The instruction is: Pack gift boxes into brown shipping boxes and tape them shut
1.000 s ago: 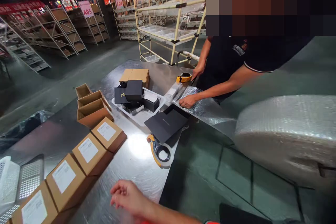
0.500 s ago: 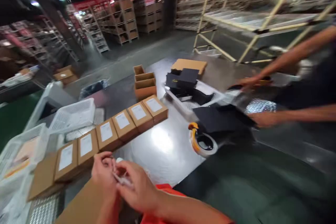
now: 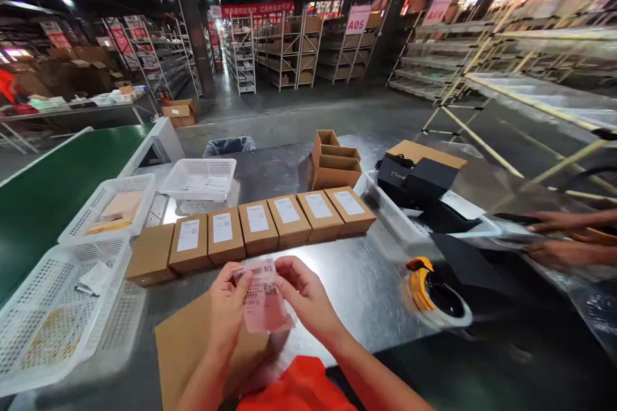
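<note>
Between my two hands is a pinkish printed label (image 3: pixel 264 302) with barcodes and a square code facing me. My left hand (image 3: pixel 229 302) pinches its left edge with the thumb on top. On the other side, my right hand (image 3: pixel 306 295) grips the upper right edge. A cardboard box (image 3: pixel 187 347) lies on the table under and left of my left forearm. Just beyond my hands stands a row of several brown boxes (image 3: pixel 258 225); all but the leftmost box (image 3: pixel 152 250) bear a white label.
White baskets (image 3: pixel 62 308) stand at the left beside a green conveyor (image 3: pixel 87 160). Open cartons (image 3: pixel 335 160) sit behind the row. A tape dispenser (image 3: pixel 424 289) rests at the right, near a basket with black boxes (image 3: pixel 419 173). A co-worker's hands (image 3: pixel 563 237) are at the far right.
My view has swung right and levelled, so the table things appear further right or lower. The label, earlier crumpled and blurred between my hands, is now spread flat.
</note>
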`<state>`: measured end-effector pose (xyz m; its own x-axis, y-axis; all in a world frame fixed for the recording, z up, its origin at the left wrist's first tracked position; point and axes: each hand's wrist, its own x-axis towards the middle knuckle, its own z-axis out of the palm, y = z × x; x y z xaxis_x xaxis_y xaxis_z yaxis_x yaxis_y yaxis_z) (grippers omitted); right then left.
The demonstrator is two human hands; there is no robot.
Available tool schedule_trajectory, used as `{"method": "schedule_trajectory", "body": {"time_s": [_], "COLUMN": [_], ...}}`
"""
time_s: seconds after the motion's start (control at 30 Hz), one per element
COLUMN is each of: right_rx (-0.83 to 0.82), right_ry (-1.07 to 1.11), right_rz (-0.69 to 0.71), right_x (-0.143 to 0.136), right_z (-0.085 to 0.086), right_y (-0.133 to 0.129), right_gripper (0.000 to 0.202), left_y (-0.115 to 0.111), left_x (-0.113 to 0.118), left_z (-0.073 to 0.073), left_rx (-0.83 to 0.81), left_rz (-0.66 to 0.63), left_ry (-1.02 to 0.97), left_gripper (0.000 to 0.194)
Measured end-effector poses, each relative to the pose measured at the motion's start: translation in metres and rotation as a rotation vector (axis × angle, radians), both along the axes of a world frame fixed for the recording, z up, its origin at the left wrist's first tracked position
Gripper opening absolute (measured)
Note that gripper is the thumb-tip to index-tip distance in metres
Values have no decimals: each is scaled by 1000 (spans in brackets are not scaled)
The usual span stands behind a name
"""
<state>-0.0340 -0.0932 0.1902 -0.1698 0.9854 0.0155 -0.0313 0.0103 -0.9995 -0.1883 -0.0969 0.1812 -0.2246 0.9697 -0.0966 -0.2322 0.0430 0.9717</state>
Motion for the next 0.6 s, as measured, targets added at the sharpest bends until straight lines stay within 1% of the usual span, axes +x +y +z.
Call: {"method": "schedule_trajectory", "body": {"time_s": [0.07,0.1,0.17,0.2,0.23,0.3,0.33,0.4,0.47,0.53,0.6], "right_rx": [49,95,201,243,267,268,256,225,201,204,237], "right_ry": [-51,-83,-149,-184,-223,-291,-314,-337,-341,-338,-331], "right_rz": [-26,-45,-53,-25,20,115,146,166,163,173,194], "right_x": [-18,-27,-46,-55,-64,-81,-89,-104,-120,-137,-158], "right_z": [-2,-2,0,2,4,5,4,-3,-12,-19,-21], "right_y": [-3,-5,-9,-10,-12,-14,-15,-16,-15,-12,-3], "right_gripper": [25,30,42,43,37,13,7,13,12,15,17], "left_y": [-3,-7,-17,-24,-30,-42,-47,-53,-55,-55,-55], "left_x": [-27,-38,-56,-63,-68,-76,-80,-90,-103,-120,-140], "left_z": [0,0,-1,-2,-5,-10,-13,-19,-25,-31,-38], "left_rx": [18,19,10,3,-5,-15,-22,-50,-83,-127,-161], "left_rz": [76,77,4,-48,-87,-105,-90,-38,19,80,137], "left_ry": [20,48,117,149,175,209,221,245,262,264,257], "left_gripper": [35,34,31,29,27,27,27,30,34,40,43]}}
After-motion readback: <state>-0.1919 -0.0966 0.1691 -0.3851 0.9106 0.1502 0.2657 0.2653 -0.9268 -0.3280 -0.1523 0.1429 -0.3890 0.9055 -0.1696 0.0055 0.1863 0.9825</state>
